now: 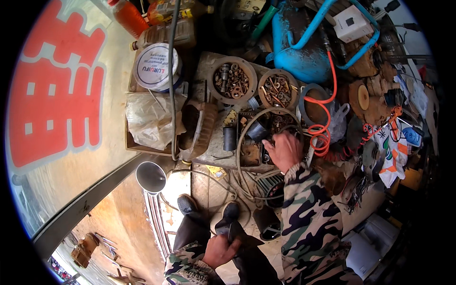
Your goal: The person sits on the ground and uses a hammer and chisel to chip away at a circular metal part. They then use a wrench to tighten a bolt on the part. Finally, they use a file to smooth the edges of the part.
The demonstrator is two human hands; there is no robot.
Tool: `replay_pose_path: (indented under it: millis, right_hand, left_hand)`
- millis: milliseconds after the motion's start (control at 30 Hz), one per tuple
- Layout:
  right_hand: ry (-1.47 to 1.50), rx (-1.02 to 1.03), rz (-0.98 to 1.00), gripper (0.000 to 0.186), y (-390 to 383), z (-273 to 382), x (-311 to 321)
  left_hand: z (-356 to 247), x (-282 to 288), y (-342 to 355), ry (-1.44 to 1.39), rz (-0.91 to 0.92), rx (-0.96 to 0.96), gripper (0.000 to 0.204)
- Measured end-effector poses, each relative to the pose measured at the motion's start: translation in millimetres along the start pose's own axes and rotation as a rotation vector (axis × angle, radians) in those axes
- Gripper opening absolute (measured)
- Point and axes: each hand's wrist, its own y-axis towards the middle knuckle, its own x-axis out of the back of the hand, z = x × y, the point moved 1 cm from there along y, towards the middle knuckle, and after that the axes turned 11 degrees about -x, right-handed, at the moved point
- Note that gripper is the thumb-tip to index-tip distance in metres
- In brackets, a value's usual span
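Observation:
My right hand (285,151) reaches over a divided parts box (251,154) on the low workbench. Its thumb and fingers are apart, and the fingertips dip among small dark metal parts (282,122), partly hidden. Beside the thumb lies a dark grey cylinder (258,130), and a black cylinder (229,138) stands farther left. Over my lap, my left hand (219,250) is closed, next to a dark, flat, pointed piece (244,236). That piece blends into the dark trousers, so its kind is unclear.
Two round pans of bolts and nuts, the left pan (248,97) and the right pan (293,102), sit behind the box. A blue tank (301,59) with a coiled orange hose (319,130) stands beyond. A loose cable (240,142) loops around the box. A metal cup (151,177) stands left.

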Motion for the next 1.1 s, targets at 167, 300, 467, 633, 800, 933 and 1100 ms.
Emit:
replay_pose_path:
  millis: [167,300,467,633,800,933,1100]
  right_hand:
    - [0.241,0.178,-0.222,0.014,65.4,56.1,28.7]
    - [0.336,0.107,-0.099,0.018,123.9,93.8,6.4]
    - [0.190,0.082,-0.201,0.017,147.1,98.9,-36.7]
    - [0.317,0.034,-0.055,0.015,154.0,96.3,-33.0]
    - [0.578,-0.058,0.002,0.015,153.4,73.5,-44.2]
    - [1.060,-0.032,0.242,0.009,143.1,71.9,-35.9]
    - [1.649,-0.054,0.707,0.011,129.5,51.9,-23.0]
  left_hand:
    - [3.0,7.3,-8.3,-0.033,-0.079,0.029,0.042]
    - [27.5,5.2,-16.5,0.008,-0.086,-0.032,0.040]
    - [10.3,30.5,-23.0,-0.143,-0.134,0.065,0.038]
    - [7.8,30.9,-24.7,-0.168,-0.148,0.073,0.037]
    - [8.5,31.6,-26.7,-0.164,-0.142,0.062,0.040]
    - [10.3,29.9,-26.4,-0.126,-0.132,0.070,0.040]
    - [6.7,32.4,-26.1,-0.107,-0.143,0.038,0.038]
